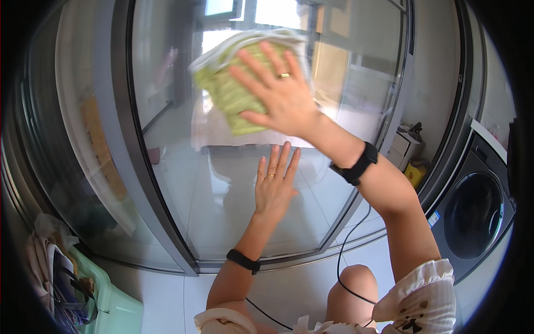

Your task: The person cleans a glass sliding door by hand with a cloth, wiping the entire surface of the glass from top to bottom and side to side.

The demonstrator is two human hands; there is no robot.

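A yellow-green cloth (pixel 233 100) with a white edge lies spread against the glass pane (pixel 333 196) of a grey-framed sliding door. My right hand (pixel 288 98), fingers spread, presses the cloth flat to the pane; the hand and cloth are slightly blurred. Lower down, my left hand (pixel 275 185) is laid against the same pane with its palm towards it and holds nothing. Both wrists wear black bands.
A washing machine (pixel 473 215) stands at the right, near a small yellow bin (pixel 415 173). At lower left is a mint-green plastic tub (pixel 121 307) with bags on it. The door's frame (pixel 154 183) borders the pane; a black cable (pixel 340 259) hangs by my knee.
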